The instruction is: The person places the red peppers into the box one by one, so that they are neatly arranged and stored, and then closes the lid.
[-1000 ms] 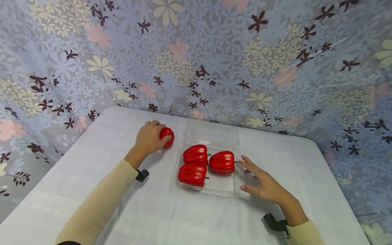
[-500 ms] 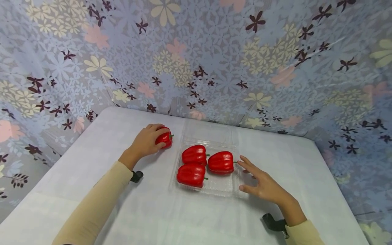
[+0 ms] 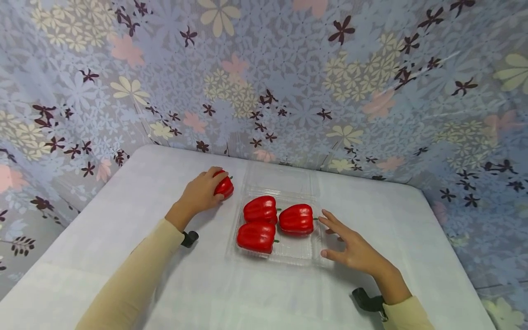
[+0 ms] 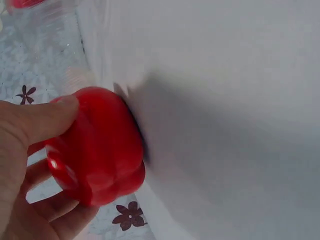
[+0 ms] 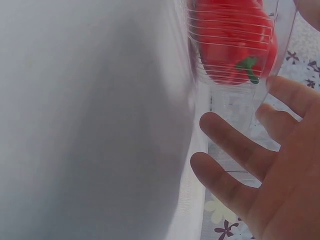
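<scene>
My left hand (image 3: 200, 190) grips a red bell pepper (image 3: 224, 187) left of the clear plastic box (image 3: 294, 259). In the left wrist view the thumb lies along one side of that bell pepper (image 4: 107, 145) and fingers curl under the other. Three more red bell peppers lie in the box: one at the upper left (image 3: 261, 209), one at the lower left (image 3: 256, 237), one at the right (image 3: 296, 219). At the box's right side, my right hand (image 3: 356, 250) spreads its fingers and holds nothing. The right wrist view shows those fingers (image 5: 235, 145) beside the ribbed wall.
The box's clear lid (image 3: 280, 178) lies folded back behind it. A white cloth covers the table (image 3: 247, 298). Behind the table hangs a flowered curtain (image 3: 288, 91). Dark wrist cameras sit below both wrists, the right one (image 3: 367, 301) low over the cloth.
My left hand, with the bell pepper, shifts a little left, then slightly back to the right, and the pepper's angle changes. My right hand keeps its pose. The whole view drifts slightly.
</scene>
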### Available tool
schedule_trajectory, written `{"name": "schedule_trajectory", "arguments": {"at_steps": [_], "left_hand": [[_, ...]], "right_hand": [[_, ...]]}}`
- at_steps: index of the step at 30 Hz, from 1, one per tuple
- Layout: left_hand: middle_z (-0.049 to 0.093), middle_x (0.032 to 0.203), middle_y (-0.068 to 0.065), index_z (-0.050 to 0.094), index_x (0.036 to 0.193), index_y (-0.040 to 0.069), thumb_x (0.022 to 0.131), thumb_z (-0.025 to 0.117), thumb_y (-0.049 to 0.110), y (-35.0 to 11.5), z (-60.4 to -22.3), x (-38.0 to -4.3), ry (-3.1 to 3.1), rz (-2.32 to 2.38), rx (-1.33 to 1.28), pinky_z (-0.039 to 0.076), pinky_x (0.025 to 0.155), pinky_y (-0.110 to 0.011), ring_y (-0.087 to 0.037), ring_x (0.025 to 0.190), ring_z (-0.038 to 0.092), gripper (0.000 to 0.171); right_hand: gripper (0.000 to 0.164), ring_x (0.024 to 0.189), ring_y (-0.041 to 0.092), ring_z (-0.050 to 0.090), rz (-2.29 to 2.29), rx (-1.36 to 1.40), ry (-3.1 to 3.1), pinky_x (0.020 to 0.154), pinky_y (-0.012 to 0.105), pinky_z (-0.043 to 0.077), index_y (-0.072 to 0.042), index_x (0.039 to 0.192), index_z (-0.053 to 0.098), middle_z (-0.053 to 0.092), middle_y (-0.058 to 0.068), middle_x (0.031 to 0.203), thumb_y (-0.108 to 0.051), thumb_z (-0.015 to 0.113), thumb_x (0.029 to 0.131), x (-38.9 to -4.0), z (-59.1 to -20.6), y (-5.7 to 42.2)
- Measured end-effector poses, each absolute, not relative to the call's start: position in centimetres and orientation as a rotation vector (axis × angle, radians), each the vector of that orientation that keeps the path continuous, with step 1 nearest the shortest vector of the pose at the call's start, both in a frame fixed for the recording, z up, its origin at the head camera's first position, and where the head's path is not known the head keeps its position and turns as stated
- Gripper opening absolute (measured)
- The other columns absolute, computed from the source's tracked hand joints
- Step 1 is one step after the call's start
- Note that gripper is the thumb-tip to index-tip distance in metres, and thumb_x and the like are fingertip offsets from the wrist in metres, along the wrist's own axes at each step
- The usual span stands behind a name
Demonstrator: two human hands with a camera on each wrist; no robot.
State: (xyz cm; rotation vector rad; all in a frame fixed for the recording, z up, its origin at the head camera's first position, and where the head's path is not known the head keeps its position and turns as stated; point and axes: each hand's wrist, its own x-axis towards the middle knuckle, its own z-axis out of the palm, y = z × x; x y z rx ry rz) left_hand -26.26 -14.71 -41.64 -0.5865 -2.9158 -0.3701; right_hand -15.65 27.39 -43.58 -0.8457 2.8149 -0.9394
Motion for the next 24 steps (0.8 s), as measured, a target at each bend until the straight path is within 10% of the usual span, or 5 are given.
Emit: {"name": "schedule_trajectory", "arguments": {"at_steps": [24], "left_hand": [[0.043,0.154,-0.012,0.054,0.141,0.017,0.081,0.080,0.015,-15.51,-41.19,-25.87,-2.969,-0.516,-0.594,0.055,0.095,-0.056,-0.041,0.133,0.045,0.065]], "right_hand": [[0.079,0.118,0.035,0.062,-0.950,-0.823,2.802,0.091,0.060,0.054,-0.009,0.154,0.034,0.023,0.020,0.164,-0.026,0.074,0.088,-15.60,-43.54,27.32]]}}
